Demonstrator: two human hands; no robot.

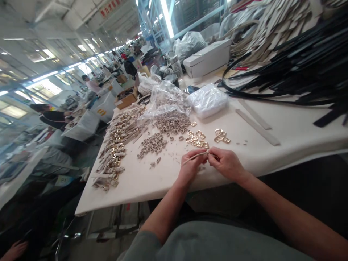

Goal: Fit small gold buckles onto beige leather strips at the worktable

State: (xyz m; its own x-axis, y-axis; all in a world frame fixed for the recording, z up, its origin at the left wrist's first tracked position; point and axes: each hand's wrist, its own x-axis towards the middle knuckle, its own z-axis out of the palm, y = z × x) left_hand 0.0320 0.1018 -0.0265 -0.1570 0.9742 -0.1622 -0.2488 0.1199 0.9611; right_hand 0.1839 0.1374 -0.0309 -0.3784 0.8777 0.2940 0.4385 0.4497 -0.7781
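My left hand (190, 165) is closed on a thin beige strap (195, 156), whose end sticks out past the fingers. Its fingertips meet those of my right hand (226, 163), which pinches the other end of the strap. Whether a buckle sits between the fingers is hidden. Just beyond my hands lie loose gold buckles (199, 136), with a smaller cluster of gold buckles (221, 136) to the right. Small beige loops (153, 143) are heaped left of them. Along the table's left side runs a pile of beige straps with gold buckles (115, 145).
Two flat beige strips (258, 127) lie on the table (163, 185) to the right. Behind are a white plastic-wrapped bundle (208, 100), a clear bag (168, 98), a white box (208, 58) and a heap of black straps (293, 69). Other people work farther left.
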